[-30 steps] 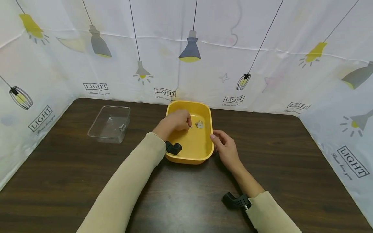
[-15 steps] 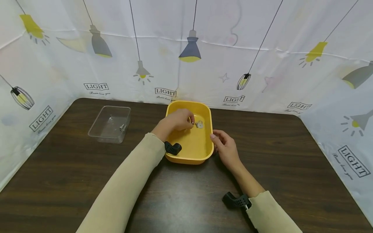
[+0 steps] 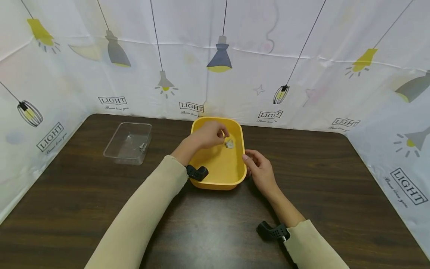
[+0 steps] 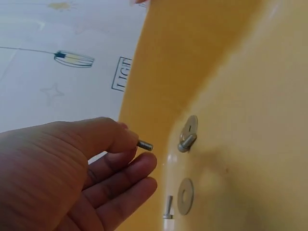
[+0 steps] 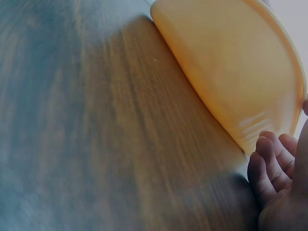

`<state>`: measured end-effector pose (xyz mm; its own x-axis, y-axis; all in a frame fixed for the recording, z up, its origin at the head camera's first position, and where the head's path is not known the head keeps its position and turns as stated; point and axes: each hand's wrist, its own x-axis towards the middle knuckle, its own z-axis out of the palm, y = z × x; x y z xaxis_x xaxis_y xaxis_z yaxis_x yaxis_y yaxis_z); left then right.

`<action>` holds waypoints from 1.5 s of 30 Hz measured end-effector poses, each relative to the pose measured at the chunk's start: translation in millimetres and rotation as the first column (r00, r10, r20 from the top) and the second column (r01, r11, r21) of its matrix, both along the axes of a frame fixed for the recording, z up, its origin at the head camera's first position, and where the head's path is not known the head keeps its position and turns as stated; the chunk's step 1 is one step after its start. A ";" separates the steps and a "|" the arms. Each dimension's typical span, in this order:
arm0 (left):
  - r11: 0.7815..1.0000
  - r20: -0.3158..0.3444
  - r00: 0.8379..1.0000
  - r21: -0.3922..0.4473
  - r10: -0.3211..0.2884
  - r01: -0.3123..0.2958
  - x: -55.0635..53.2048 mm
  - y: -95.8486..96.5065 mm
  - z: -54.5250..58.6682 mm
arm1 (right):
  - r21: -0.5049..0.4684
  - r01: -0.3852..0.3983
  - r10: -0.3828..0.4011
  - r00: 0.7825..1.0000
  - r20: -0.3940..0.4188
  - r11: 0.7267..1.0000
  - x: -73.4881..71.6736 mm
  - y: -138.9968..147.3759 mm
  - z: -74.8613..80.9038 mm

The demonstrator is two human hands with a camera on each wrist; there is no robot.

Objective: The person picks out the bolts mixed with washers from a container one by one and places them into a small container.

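Note:
My left hand [image 3: 209,135] is above the yellow bin [image 3: 215,173]. It pinches a small screw [image 4: 146,145] between thumb and index finger, its threaded end sticking out, while the other fingers are loosely bent. On the bin's floor lie two flat washers: a screw [image 4: 186,143] rests against the upper washer [image 4: 192,123], and another screw [image 4: 168,209] is beside the lower washer [image 4: 186,197]. My right hand [image 3: 261,172] holds the bin's right side, thumb at the rim and bent fingers along the outer wall.
A clear plastic box [image 3: 121,151] stands on the dark wooden table [image 3: 302,164] to the left, with small metal pieces [image 3: 142,147] inside. A white curtain [image 3: 248,82] printed with lamps hangs behind the table.
My left hand has risen from the bin's floor and shifted towards the back right, with the screw between its fingertips. The right hand stays at the bin's rim.

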<state>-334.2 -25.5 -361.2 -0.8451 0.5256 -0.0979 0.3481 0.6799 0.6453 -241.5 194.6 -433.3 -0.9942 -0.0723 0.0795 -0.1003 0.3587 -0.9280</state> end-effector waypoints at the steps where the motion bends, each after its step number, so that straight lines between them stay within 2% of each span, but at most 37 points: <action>1: 1.000 -0.003 1.000 0.012 0.000 0.000 1.1 -0.8 1.1 | 0.003 0.002 -0.002 1.000 0.000 1.000 -0.2 0.1 -0.3; 12: 0.998 -0.009 1.000 0.064 0.010 -0.009 11.3 -9.0 7.5 | 0.024 -0.003 0.003 1.000 0.004 1.000 -0.5 3.9 -2.4; 21: 0.996 -0.089 0.996 0.084 0.009 -0.001 29.2 -16.9 15.5 | 0.023 -0.007 0.007 1.000 0.002 1.000 1.5 3.9 -2.8; 25: 0.997 -0.045 0.999 0.082 -0.009 0.013 38.6 -22.9 16.3 | 0.025 -0.012 0.012 1.000 -0.003 1.000 1.1 2.9 -1.8; 28: 0.998 0.001 0.999 0.035 -0.053 0.053 46.3 -28.9 15.5 | 0.030 -0.013 0.013 1.000 -0.004 0.999 1.4 2.1 -1.0; 32: 0.997 0.032 0.997 -0.026 -0.077 0.077 57.9 -40.2 14.0 | 0.031 -0.016 0.016 1.000 0.001 0.999 1.4 1.9 -1.3; 37: 0.999 0.048 0.998 0.014 -0.034 0.033 69.5 -57.7 18.4 | 0.025 -0.027 0.027 1.000 0.003 0.999 0.4 1.6 -0.9; 41: 0.998 0.016 1.000 0.060 0.022 -0.023 74.3 -72.5 28.6 | 0.027 -0.024 0.024 1.000 -0.002 0.999 0.3 1.4 0.1; 45: 0.991 -0.027 0.994 0.084 0.106 -0.104 76.4 -93.1 38.0 | 0.024 -0.018 0.017 1.000 0.010 1.000 1.1 1.3 -0.3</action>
<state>-257.8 -118.5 -323.2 -0.8979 0.4390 -0.0309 0.2985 0.6591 0.6903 -240.3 195.9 -433.6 -0.9935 -0.0915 0.0677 -0.0976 0.3793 -0.9201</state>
